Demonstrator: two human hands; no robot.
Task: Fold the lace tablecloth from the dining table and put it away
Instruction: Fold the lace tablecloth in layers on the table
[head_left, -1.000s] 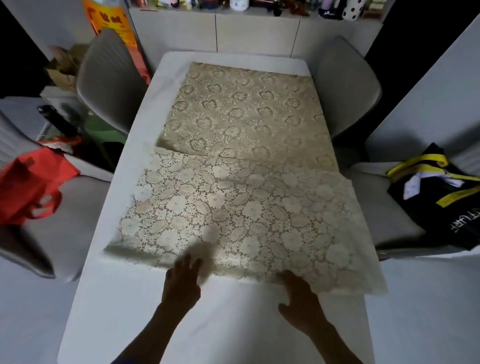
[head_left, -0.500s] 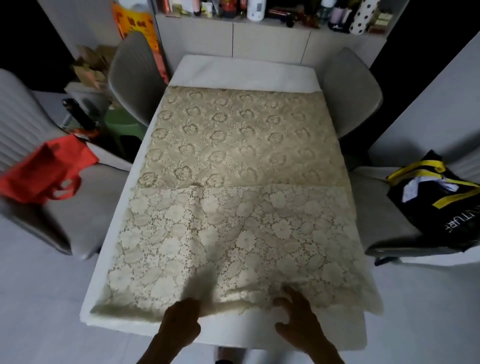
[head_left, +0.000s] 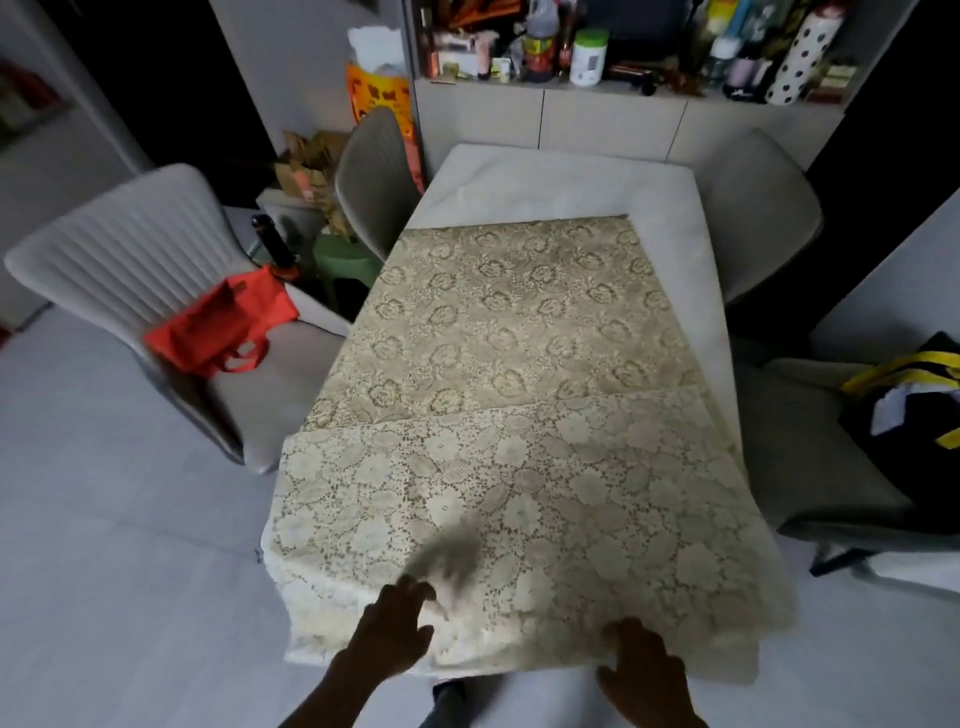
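Observation:
The cream lace tablecloth lies flat on the white dining table. Its far half looks darker and doubled, its near half is a single lighter layer, and its near hem hangs over the table's front edge. My left hand holds the near hem left of centre, where the lace bunches under its fingers. My right hand grips the same hem further right, with its fingers spread over the edge. The far end of the table is bare.
Grey chairs flank the table. The near left chair carries a red bag. The near right chair holds a black and yellow bag. A cabinet crowded with bottles stands behind the table. A green stool is at the left.
Both hands have drawn the tablecloth toward me, so its near hem now hangs over the front edge and more bare table shows at the far end. The view has pulled back.

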